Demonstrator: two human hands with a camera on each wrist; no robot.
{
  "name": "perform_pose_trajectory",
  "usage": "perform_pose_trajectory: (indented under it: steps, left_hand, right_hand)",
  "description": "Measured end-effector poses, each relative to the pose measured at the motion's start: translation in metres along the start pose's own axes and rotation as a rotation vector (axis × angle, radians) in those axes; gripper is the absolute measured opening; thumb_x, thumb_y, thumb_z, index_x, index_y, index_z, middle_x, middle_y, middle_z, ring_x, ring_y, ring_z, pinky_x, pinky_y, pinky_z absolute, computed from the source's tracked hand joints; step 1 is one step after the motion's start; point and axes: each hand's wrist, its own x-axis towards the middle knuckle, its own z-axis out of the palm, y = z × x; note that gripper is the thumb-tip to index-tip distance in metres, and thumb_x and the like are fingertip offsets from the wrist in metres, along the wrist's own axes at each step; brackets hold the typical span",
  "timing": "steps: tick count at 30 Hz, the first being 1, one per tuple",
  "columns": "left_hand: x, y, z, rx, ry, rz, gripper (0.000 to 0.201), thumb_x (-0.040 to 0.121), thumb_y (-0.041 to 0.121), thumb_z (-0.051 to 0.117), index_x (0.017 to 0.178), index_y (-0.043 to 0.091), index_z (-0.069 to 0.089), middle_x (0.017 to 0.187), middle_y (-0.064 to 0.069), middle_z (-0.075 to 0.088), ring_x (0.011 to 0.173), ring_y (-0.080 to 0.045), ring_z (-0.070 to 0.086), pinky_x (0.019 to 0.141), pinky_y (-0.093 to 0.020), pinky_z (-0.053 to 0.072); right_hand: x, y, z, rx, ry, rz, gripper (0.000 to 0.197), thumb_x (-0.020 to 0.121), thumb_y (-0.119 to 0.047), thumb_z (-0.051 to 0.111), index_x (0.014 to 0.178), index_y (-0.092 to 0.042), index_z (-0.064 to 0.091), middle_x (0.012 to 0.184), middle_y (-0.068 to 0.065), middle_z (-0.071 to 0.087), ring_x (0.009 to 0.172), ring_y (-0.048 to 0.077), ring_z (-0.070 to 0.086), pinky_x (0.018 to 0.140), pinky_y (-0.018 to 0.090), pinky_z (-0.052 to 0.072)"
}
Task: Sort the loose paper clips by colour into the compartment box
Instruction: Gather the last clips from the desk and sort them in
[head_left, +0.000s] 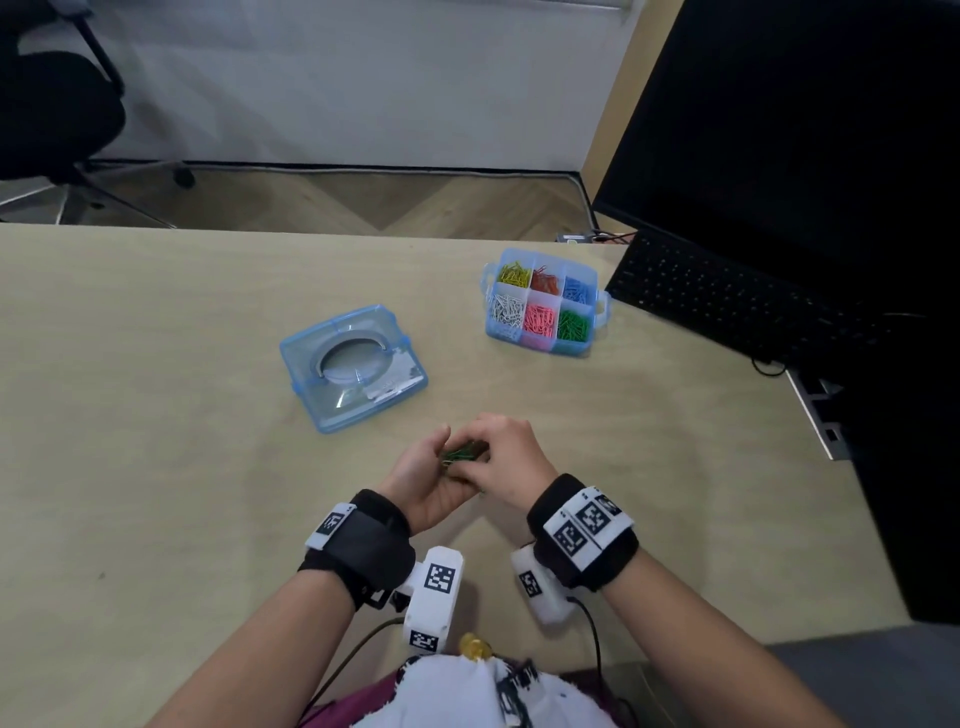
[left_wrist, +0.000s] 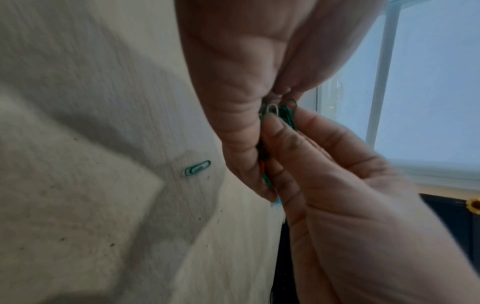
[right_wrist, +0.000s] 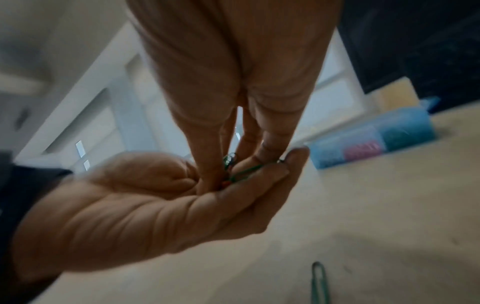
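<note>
Here, I see mostly green clip bunch (head_left: 464, 453) cupped in left hand (head_left: 432, 480); right hand (head_left: 506, 460) fingers pinching into it. One green clip (left_wrist: 197, 168) loose on desk (head_left: 156, 415). Compartment box (head_left: 543, 302) well apart, beyond hands.

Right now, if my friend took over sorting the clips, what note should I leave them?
Left hand: palm up, cupping a bunch of clips, mostly green, with a white, a red and a blue one showing.
Right hand: fingertips in that bunch, picking at it.
Box: open, far right, all six sections already hold sorted clips. Lid lies apart, left of it.
One green clip lies loose on the table by the hands.
Left: sort the handful and that stray clip.
</note>
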Motion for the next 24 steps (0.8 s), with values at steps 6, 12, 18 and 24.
perform_pose_trajectory:
  steps: [6, 12, 18, 24]
  left_hand:
    - [0.001, 0.004, -0.003, -0.005, -0.054, -0.036, 0.042, 0.104, 0.019, 0.026, 0.108, -0.01, 0.056, 0.092, -0.025, 0.069, 0.074, -0.029, 0.071, 0.064, -0.035, 0.06]
    - [0.003, 0.005, -0.004, -0.029, -0.071, -0.057, 0.041, 0.102, 0.018, 0.03, 0.113, -0.013, 0.055, 0.108, -0.033, 0.061, 0.085, -0.039, 0.07, 0.074, -0.041, 0.058]
    - [0.006, 0.007, -0.003, -0.015, -0.066, -0.038, 0.039, 0.099, 0.019, 0.04, 0.104, -0.016, 0.056, 0.099, -0.031, 0.062, 0.076, -0.033, 0.071, 0.072, -0.037, 0.059]
    - [0.007, 0.008, -0.002, 0.044, -0.05, 0.0, 0.034, 0.079, 0.019, 0.06, 0.097, -0.01, 0.066, 0.096, -0.022, 0.063, 0.074, -0.022, 0.068, 0.08, -0.031, 0.054]
  right_hand:
    - [0.005, 0.013, -0.015, 0.483, -0.018, 0.234, 0.023, 0.07, 0.001, 0.08, 0.078, -0.016, 0.067, 0.087, 0.013, 0.072, 0.08, 0.021, 0.07, 0.079, 0.034, 0.057]
    - [0.004, 0.017, -0.027, 0.804, -0.016, 0.355, 0.021, 0.072, 0.006, 0.076, 0.083, -0.006, 0.062, 0.082, 0.014, 0.068, 0.072, 0.025, 0.063, 0.066, 0.032, 0.056]
    - [0.002, 0.016, -0.027, 0.492, 0.095, 0.247, 0.031, 0.063, 0.004, 0.084, 0.073, -0.015, 0.061, 0.077, 0.006, 0.068, 0.074, 0.019, 0.066, 0.075, 0.034, 0.058]
    - [0.002, 0.013, -0.023, 0.296, 0.164, 0.191, 0.034, 0.056, -0.005, 0.089, 0.068, -0.02, 0.06, 0.075, 0.007, 0.071, 0.07, 0.016, 0.067, 0.07, 0.033, 0.059]
